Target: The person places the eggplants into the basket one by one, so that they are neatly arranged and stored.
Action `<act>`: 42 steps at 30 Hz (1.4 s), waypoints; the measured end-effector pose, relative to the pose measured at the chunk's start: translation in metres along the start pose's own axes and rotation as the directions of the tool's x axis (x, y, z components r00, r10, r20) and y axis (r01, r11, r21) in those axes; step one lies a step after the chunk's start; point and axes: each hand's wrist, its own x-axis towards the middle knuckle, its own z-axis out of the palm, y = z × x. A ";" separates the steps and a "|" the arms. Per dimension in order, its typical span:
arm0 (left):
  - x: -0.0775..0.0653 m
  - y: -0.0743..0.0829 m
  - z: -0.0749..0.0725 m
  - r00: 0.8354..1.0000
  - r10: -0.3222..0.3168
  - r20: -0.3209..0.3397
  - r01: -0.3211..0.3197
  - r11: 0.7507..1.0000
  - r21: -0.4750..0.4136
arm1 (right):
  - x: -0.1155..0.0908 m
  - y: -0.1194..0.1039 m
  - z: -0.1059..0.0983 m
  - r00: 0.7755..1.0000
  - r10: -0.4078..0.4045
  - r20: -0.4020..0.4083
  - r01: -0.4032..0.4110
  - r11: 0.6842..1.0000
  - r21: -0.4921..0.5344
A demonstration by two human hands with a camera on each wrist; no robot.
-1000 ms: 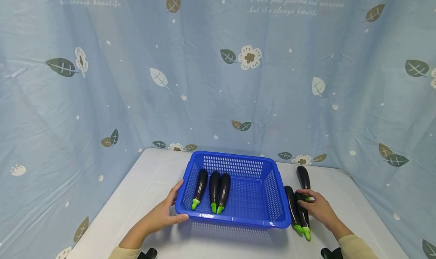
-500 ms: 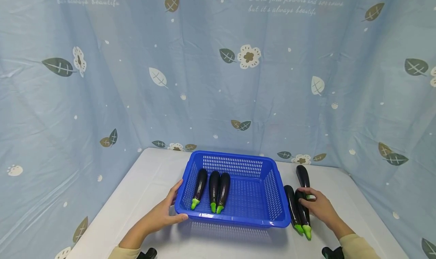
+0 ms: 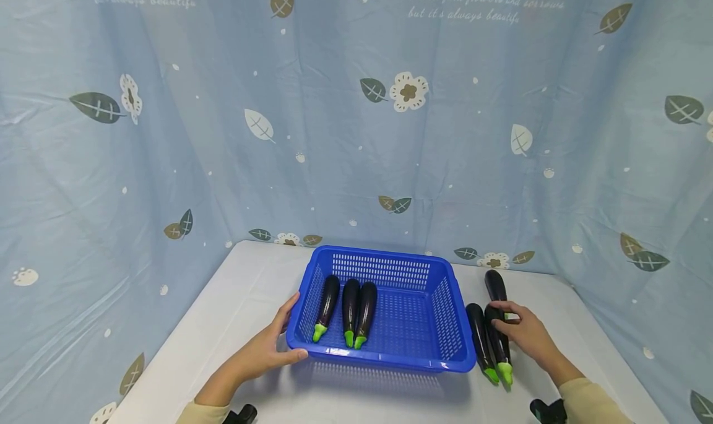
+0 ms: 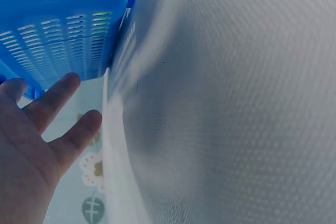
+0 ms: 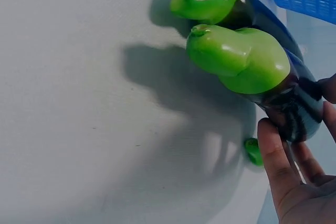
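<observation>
A blue plastic basket [image 3: 390, 362] with slotted walls stands on the white table; three dark eggplants [image 3: 350, 309] with green stems lie in its left part. My left hand [image 3: 259, 353] is at the basket's left front corner, thumb along the front rim; in the left wrist view its fingers [image 4: 79, 135] spread near the slotted wall. To the right of the basket my right hand [image 3: 526, 331] grips an eggplant [image 3: 497, 340] between thumb and fingers. The right wrist view shows its green stem end [image 5: 241, 59] tilted over the table, the thumb partly cut off.
Beside the held eggplant, another eggplant [image 3: 480, 343] lies against the basket's right side. A third one [image 3: 495, 286] lies behind my right hand, partly hidden. Blue patterned curtain [image 3: 356, 133] surrounds the white table [image 3: 267, 266] at the back and sides.
My right hand has shifted slightly away and to the right with the eggplant, whose top has come a little apart from its neighbour. My left hand and the basket stay put.
</observation>
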 end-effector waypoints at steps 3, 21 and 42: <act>0.000 0.001 0.000 1.000 0.001 -0.002 -0.001 1.000 0.002 | 0.001 -0.001 -0.002 1.000 -0.009 -0.003 0.009 1.000 -0.004; 0.000 -0.001 0.000 1.000 0.005 -0.002 -0.005 1.000 0.000 | 0.000 -0.008 -0.010 0.998 -0.050 -0.032 0.049 0.998 -0.024; 0.000 -0.001 0.000 1.000 0.010 -0.001 -0.010 1.000 -0.001 | -0.001 -0.022 -0.004 0.995 -0.087 -0.040 0.086 0.996 -0.023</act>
